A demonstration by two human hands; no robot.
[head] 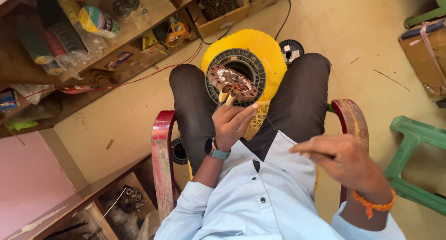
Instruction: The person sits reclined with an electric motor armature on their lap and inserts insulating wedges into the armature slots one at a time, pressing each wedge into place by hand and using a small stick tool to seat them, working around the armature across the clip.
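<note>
View from above of a seated person's lap. At far left, cluttered wooden shelves (139, 17) hold tape rolls and small parts, too jumbled to identify. Next, the left hand (232, 124), wearing a wristwatch with a teal strap (217, 151), is closed around the lower edge of a round brown motor stator with copper-coloured windings (232, 84), held tilted above the knees; two pale insulating slips (227, 95) stick out by the fingertips. It looks heavy and rigid for its size, its fine wire fragile, so the solid rim seems the safest grip. Beneath it, a black plastic wire spool (241, 63) lies on a yellow plastic stool (265, 45). Further right, the right hand (344, 158), with an orange thread bracelet (374, 205), hovers over the pale blue shirt (251, 193), fingers pressed together; whether they pinch wire is blurred. A green plastic stool (413, 138) is cut off at the right edge.
</note>
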